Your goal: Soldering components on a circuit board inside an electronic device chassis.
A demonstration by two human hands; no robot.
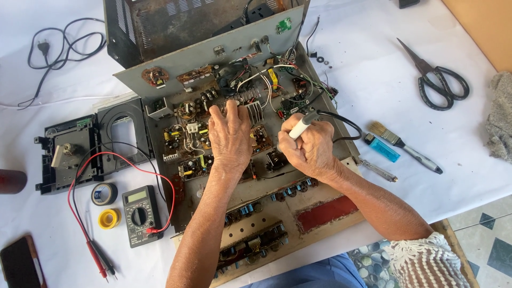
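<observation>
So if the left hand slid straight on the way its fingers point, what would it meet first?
Its fingertips already rest among the board parts, so the left hand would likely meet first the dark round component and wire tangle just ahead, then the grey upright panel. Depth is unclear.

A table [469,160] fills nearly the whole view, spread with a white cloth [373,69] that lies in soft wrinkles. Daylight falls bright and even on the cloth, with only short, faint shadows. At the lower right the table's wooden edge [453,242] shows past the cloth, and below it lies a floor [490,240] of pale tiles with dark diamond insets. A tan board [480,24] cuts across the upper right corner.
</observation>
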